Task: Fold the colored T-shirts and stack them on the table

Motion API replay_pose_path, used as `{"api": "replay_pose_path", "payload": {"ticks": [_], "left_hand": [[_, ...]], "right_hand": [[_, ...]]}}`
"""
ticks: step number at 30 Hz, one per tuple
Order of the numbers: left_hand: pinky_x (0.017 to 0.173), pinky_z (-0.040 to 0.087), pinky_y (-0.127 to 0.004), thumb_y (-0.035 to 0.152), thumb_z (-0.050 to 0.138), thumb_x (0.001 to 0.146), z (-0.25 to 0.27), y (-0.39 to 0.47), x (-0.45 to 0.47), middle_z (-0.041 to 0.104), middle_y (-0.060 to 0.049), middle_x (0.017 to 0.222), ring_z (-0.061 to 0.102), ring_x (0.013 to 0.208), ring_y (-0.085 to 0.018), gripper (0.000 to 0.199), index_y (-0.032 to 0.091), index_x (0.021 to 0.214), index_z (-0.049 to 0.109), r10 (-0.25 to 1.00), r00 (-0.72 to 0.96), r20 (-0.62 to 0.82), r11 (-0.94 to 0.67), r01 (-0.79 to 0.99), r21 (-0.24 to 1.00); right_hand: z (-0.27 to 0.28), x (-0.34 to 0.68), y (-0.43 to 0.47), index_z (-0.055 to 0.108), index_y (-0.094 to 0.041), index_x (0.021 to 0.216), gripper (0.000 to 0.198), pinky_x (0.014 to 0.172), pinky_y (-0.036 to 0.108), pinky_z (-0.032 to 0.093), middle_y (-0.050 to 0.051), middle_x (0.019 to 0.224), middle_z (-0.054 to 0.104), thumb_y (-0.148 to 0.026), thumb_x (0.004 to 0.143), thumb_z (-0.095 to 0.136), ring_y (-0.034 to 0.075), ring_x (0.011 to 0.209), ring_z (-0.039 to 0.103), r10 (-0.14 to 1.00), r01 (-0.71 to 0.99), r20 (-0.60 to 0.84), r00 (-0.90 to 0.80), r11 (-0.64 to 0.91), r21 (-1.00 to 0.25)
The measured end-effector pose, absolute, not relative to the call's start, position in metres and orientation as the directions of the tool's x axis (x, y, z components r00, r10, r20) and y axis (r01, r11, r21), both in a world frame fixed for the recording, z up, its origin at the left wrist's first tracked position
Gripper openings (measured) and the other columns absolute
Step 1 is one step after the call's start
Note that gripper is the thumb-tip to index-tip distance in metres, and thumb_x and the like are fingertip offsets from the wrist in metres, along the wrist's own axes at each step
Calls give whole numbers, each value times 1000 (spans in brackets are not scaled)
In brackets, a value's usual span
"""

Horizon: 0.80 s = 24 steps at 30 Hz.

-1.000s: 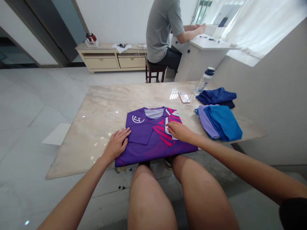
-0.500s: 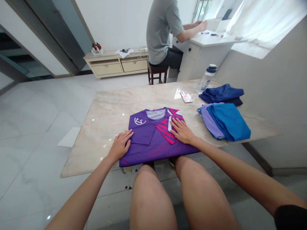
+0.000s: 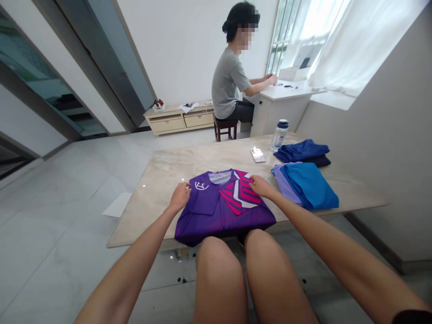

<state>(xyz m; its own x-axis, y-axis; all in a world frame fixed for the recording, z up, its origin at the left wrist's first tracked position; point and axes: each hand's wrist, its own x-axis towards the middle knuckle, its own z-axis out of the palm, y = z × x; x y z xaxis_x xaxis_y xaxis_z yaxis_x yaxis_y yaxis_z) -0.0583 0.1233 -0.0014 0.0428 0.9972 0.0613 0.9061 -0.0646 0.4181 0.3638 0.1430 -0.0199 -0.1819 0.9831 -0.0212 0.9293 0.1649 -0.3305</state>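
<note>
A purple jersey (image 3: 224, 222) lies front-down or folded, collar away from me, on the table, with both short sleeves turned inward. One sleeve is plain purple and the other has pink and white stripes. Its near edge droops over the table's front edge. At the jersey's left side, my left hand (image 3: 181, 196) is closed with fingertips pinching the edge near the shoulder. My right hand (image 3: 262, 186) pinches the opposite edge, by the striped sleeve. The fabric between the fingers is mostly hidden.
On the marble-patterned table (image 3: 148, 193) are folded blue and lilac clothes (image 3: 310, 185), dark blue clothes (image 3: 303, 152), a water bottle (image 3: 278, 137) and a phone (image 3: 258, 155). Beyond, a person (image 3: 226, 85) sits on a stool at a white desk (image 3: 280, 112). A low cabinet (image 3: 168, 122) lines the wall.
Both hands have gone from lying flat on the jersey to pinching its side edges, slightly farther up toward the shoulders. The view has tilted up, showing more of the seated person.
</note>
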Motion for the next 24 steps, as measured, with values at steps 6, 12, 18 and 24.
{"api": "replay_pose_path", "payload": {"ticks": [6,12,18,24], "left_hand": [[80,58,-37,33,74,89,-22,204,-73,80,-13,90,78,90,-30,19,18,101,75,980,-176,-97,201,871,448],[68,52,-31,45,96,61,-37,257,-80,74,-2,69,71,74,-24,34,19,75,77,947,-9,-322,185,833,521],[74,51,-30,40,99,59,-37,305,-94,75,-2,73,68,80,-22,36,17,77,78,967,-16,-255,152,838,524],[85,56,-32,27,83,93,-2,364,-86,79,-12,111,76,97,-20,31,3,105,68,962,-272,17,216,797,564]], "right_hand": [[-33,376,205,78,-9,122,32,70,24,57,12,92,82,-31,103,63,21,80,78,981,888,-179,72,-145,-435],[-40,387,262,84,-16,82,18,50,21,44,0,61,68,-33,85,88,13,54,59,915,821,-403,-31,-207,-532],[-38,379,309,82,-11,85,22,57,27,60,5,69,72,-19,74,99,15,60,66,949,708,-314,39,-248,-661],[-21,354,383,76,1,100,25,84,35,65,11,90,79,-21,94,85,19,89,76,980,668,80,180,-62,-742]]}}
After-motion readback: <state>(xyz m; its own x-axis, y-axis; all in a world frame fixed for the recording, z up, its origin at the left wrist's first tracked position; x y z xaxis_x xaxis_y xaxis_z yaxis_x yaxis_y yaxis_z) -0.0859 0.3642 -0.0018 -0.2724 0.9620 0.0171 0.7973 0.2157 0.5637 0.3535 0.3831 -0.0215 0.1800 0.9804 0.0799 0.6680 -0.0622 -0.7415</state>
